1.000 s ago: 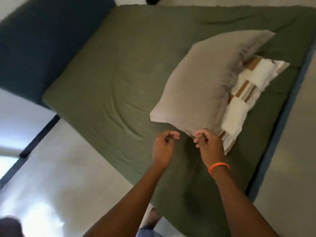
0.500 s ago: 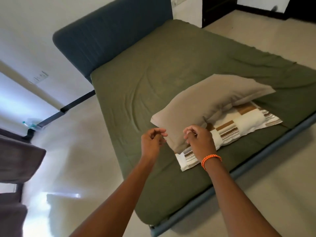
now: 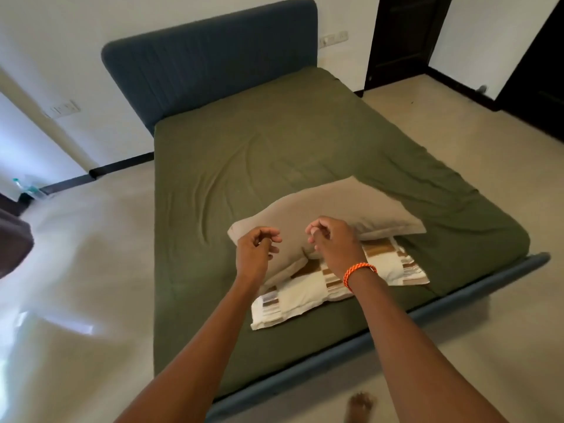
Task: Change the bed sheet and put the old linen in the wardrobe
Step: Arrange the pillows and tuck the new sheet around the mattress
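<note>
- Whole headboard (image 3: pixel 210 61) now in view at the top, where a second ago only a corner of it showed at the upper left; view swung round and lifted, bed now seen from near its foot.
- Green sheet (image 3: pixel 274 154) spread over the mattress as before, creased near the middle, tucked at the near corner.
- Beige pillow (image 3: pixel 335 209) lying across the lower right part of the sheet, on top of the striped white-and-brown pillow (image 3: pixel 308 294); same stacking as in both earlier frames.
- Left hand (image 3: pixel 254 254) raised above the beige pillow's near corner, fingers loosely curled, tips close together, gripping nothing; posture much as half a second ago.
- Right hand (image 3: pixel 332 245) beside it, apart from the left, fingers curled toward the thumb, empty as far as can be seen; orange bracelet (image 3: pixel 358 271) on the wrist.
- Unclear whether either hand touches the pillow below.
- Dark doorway (image 3: pixel 399 38) newly visible at the upper right, wall switches (image 3: pixel 62 109) at left.
- Bare foot (image 3: pixel 360 406) on the floor by the bed frame (image 3: pixel 457 297).
</note>
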`<control>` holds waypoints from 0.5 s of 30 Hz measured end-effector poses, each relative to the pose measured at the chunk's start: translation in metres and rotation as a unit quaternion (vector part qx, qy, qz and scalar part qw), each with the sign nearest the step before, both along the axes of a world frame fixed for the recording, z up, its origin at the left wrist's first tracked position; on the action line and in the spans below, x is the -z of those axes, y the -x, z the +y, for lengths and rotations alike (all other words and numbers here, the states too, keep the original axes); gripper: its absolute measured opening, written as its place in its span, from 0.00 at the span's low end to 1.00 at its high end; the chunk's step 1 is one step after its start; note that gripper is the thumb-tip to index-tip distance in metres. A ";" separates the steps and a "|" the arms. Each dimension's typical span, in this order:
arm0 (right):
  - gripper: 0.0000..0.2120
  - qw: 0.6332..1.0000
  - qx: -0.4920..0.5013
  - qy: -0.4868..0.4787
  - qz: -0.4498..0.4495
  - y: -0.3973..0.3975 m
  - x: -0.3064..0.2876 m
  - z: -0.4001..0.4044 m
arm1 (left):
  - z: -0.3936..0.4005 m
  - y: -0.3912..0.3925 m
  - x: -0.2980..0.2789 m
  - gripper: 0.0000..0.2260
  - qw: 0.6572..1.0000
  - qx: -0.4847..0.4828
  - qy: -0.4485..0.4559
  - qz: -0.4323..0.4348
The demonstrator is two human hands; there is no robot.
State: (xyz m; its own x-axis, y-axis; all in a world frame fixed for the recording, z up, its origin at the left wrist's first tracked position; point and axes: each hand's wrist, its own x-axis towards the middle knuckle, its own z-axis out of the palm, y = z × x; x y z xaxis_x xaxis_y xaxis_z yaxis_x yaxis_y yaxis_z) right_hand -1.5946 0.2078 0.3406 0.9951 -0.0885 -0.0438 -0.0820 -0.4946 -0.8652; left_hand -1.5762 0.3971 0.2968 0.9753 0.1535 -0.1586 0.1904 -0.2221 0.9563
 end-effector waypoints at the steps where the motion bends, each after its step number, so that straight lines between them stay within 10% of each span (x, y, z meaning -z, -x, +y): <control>1: 0.10 1.000 -0.008 0.009 0.002 -0.009 -0.002 -0.021 | -0.022 -0.007 -0.002 0.15 1.000 -0.003 0.000 -0.003; 15: 0.10 0.998 -0.048 0.026 0.038 -0.100 -0.005 -0.246 | -0.275 -0.064 -0.027 0.15 0.999 -0.042 0.025 0.007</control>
